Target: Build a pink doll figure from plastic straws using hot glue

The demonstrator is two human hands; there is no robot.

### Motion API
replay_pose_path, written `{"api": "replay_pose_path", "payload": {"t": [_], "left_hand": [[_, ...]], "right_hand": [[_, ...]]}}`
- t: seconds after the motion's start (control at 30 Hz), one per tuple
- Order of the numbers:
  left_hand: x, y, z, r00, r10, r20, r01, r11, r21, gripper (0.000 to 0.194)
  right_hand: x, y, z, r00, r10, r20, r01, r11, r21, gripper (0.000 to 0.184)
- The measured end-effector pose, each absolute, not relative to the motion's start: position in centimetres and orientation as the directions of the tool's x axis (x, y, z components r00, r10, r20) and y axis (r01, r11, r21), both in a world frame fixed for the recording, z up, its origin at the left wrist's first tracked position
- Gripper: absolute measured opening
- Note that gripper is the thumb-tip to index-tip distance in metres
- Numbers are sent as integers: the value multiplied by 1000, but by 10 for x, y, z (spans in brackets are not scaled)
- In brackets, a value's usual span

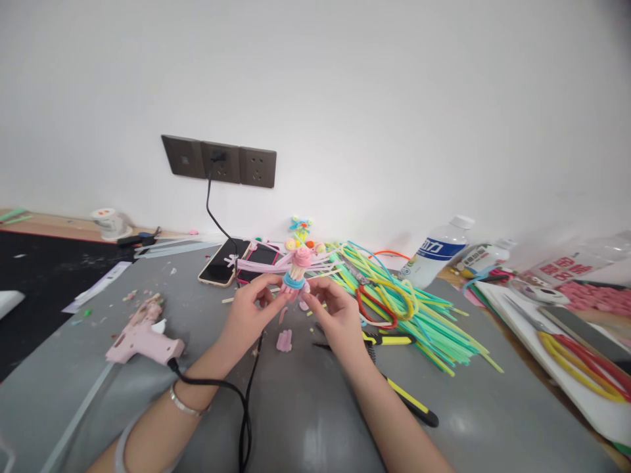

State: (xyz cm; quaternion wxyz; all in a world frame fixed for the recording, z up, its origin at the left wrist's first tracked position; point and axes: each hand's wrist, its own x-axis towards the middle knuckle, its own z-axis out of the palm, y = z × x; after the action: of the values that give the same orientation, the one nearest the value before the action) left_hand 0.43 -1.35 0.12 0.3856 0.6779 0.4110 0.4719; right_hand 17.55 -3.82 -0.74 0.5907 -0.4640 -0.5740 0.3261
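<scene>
In the middle of the head view, a small figure twisted from chenille stems is held up over the table. It has a pink coiled top, a cream middle, a blue band and a pink lower edge. From the left, my left hand is closed, its thumb and fingers pinching the figure's lower part by the blue band. My right hand pinches the opposite side of that lower edge, also closed. Fingers cover part of its base. Below the figure lies a small pale purple piece.
A pink hot glue gun with a black cord lies at left. Phones sit behind my hands. At right are green and yellow chenille stems, yellow-black pliers, red-yellow scissors and a bottle. Sockets are on the wall.
</scene>
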Motion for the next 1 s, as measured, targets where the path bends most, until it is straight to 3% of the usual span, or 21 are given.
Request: {"api": "replay_pose_path", "payload": {"t": [1.0], "left_hand": [[3, -13, -2, 222, 921, 321, 177, -362, 915, 23]], "right_hand": [[176, -40, -9, 114, 901, 419, 173, 398, -901, 9]]}}
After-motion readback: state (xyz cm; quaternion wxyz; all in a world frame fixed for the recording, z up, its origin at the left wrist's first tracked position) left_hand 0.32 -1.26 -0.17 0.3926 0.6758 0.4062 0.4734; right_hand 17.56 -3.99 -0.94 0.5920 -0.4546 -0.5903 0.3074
